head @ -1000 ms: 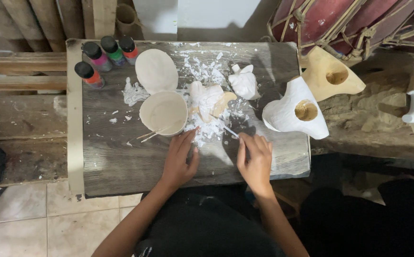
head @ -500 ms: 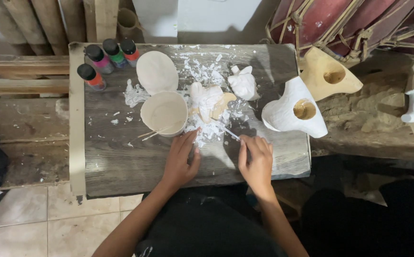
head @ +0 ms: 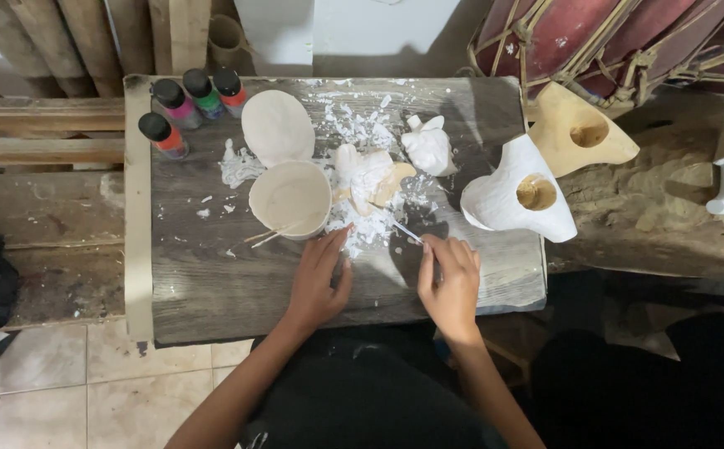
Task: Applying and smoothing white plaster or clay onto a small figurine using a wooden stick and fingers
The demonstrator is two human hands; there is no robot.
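My left hand [head: 318, 278] rests flat on the grey wooden board [head: 212, 274], fingers apart, its tips near a bowl of white paint [head: 289, 198]. My right hand [head: 451, 278] grips a thin paintbrush [head: 405, 231] whose tip points toward a small, partly white-painted wooden figure [head: 368, 176] lying among white flecks. Two thin sticks [head: 264, 237] lean at the bowl's near rim.
Several small paint bottles [head: 187, 104] stand at the board's far left. A round white lid [head: 277, 126] lies behind the bowl. A small white figure [head: 428, 145], a white-painted carved piece [head: 518, 193] and a bare wooden one [head: 580, 133] sit to the right.
The view has shifted slightly. Both hands stay in nearly the same place on the board, the right hand still holding the brush.
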